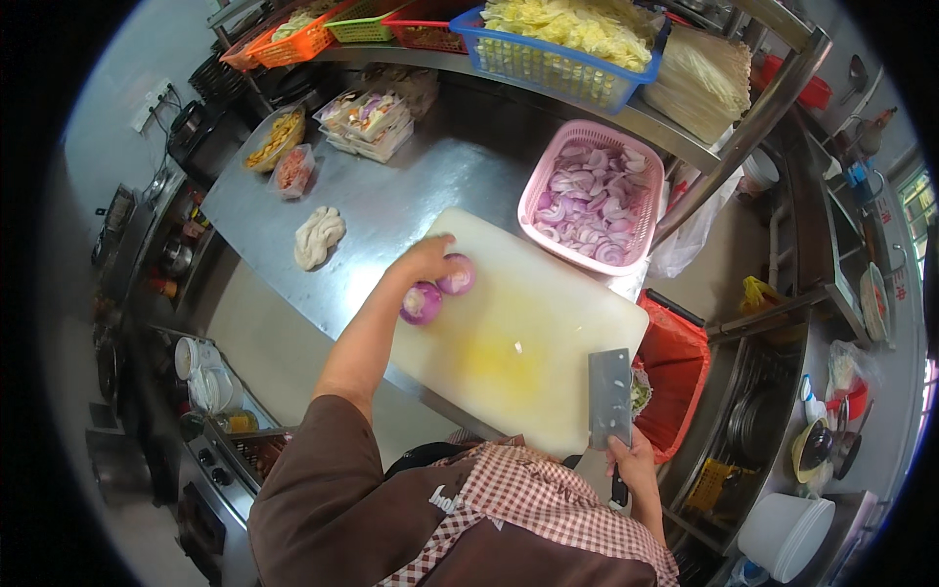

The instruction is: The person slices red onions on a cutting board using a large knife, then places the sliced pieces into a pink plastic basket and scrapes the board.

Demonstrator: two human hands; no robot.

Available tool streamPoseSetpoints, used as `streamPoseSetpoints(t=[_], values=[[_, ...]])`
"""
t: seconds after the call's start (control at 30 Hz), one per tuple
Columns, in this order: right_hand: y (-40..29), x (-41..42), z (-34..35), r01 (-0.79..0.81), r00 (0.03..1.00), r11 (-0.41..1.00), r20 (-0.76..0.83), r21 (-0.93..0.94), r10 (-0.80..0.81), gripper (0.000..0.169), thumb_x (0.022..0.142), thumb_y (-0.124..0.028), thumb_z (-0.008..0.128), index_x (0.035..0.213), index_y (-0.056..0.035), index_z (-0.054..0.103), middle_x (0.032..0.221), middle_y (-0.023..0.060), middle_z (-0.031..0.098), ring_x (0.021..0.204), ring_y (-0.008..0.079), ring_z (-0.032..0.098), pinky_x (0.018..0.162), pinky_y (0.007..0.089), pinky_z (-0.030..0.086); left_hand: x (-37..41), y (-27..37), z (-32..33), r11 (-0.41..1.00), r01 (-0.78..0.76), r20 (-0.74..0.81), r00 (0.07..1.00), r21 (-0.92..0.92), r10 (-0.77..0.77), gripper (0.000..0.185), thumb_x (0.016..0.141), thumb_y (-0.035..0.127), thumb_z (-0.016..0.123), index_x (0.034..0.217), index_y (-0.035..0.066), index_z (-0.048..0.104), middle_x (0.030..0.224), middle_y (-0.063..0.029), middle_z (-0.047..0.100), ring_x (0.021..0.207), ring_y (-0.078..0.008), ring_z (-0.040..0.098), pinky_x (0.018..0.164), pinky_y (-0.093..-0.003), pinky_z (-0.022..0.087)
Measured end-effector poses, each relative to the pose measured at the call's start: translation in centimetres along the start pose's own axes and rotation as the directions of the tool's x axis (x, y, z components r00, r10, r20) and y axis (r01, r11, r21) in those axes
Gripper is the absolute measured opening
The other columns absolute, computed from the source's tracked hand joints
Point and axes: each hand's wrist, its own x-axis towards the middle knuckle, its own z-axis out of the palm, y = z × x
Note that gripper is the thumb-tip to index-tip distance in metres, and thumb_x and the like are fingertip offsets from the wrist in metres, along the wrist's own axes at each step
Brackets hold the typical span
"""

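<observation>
My left hand (428, 259) reaches over the far left of the white cutting board (543, 315), its fingers at a peeled purple onion (458, 275). Whether they grip it or only touch it is hard to tell. A second purple onion (421, 304) sits just nearer, below my wrist. In my right hand (634, 461) is the black handle of a cleaver (610, 396), its broad blade lying over the board's near right corner. A small onion scrap (519, 347) rests on the yellow-stained middle of the board.
A pink basket (530, 213) of sliced purple onion stands behind the board. Right of the board is a bin with a red liner (676, 374). A crumpled cloth (320, 238) lies on the steel table (411, 198). Overhead, a shelf (411, 57) holds a blue basket (550, 66) of shredded cabbage.
</observation>
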Motion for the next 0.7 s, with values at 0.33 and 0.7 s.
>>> streamPoseSetpoints(t=[0.33, 0.7], values=[[-3.6, 2.3, 3.9, 0.367, 0.897, 0.623, 0.083, -0.691, -0.435, 0.017, 0.093, -0.015, 0.053, 0.105, -0.003, 0.052, 0.07, 0.0231, 0.063, 0.063, 0.0439, 0.062, 0.058, 0.0533, 0.049, -8.8, 7.9, 15.9, 0.843, -0.377, -0.208, 0.925, -0.384, 0.319, 0.094, 0.067, 0.025, 0.087, 0.145, 0.004, 0.038, 0.127, -0.018, 0.044, 0.12, -0.0336, 0.049, 0.105, -0.0402, 0.041], [-8.8, 2.9, 8.1, 0.426, 0.855, 0.358, 0.241, -0.831, -0.458, 0.018, 0.09, -0.011, 0.051, 0.105, -0.0025, 0.044, 0.069, 0.0225, 0.063, 0.064, 0.0456, 0.063, 0.06, 0.0559, 0.049, -9.7, 7.8, 20.7, 0.665, -0.469, -0.496, 0.852, -0.581, 0.168, 0.074, 0.074, 0.025, 0.084, 0.13, 0.003, 0.041, 0.123, -0.017, 0.045, 0.112, -0.0321, 0.051, 0.098, -0.0406, 0.045]])
